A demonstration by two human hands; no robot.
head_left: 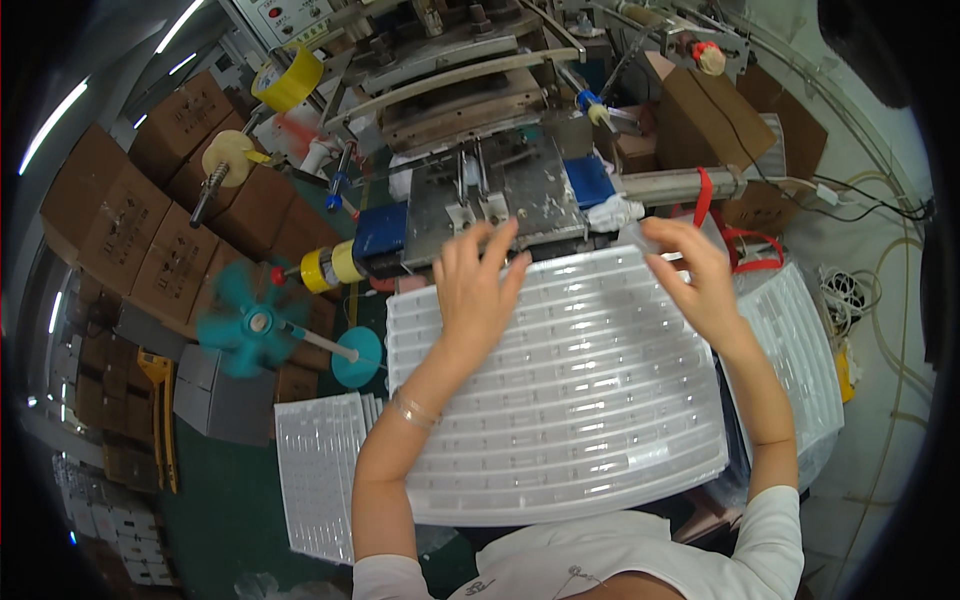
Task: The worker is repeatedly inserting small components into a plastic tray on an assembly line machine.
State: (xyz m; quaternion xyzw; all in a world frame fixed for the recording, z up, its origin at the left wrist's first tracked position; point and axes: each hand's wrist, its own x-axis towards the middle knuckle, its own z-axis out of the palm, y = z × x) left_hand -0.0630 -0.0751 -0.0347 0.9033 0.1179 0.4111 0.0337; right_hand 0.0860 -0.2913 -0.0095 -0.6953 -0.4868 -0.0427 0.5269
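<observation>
My left hand [474, 285] is open, fingers spread, reaching over the far edge of a stack of white ribbed plastic trays [560, 400]. Its fingertips are at the front edge of the machine's metal plate [540, 190], close to small metal brackets [475, 212]. My right hand [692, 270] is at the trays' far right corner, thumb and fingers curled toward each other. Something translucent seems to be at its fingertips, too unclear to name. Small clear parts sit in rows along the trays' ribs.
The press machine [460, 110] stands directly ahead. More trays lie at the left [320, 470] and right [790, 350]. A teal fan [258, 322] spins at the left, before stacked cartons [125, 235]. A red strap [704, 195] and black cables [850, 210] hang at the right.
</observation>
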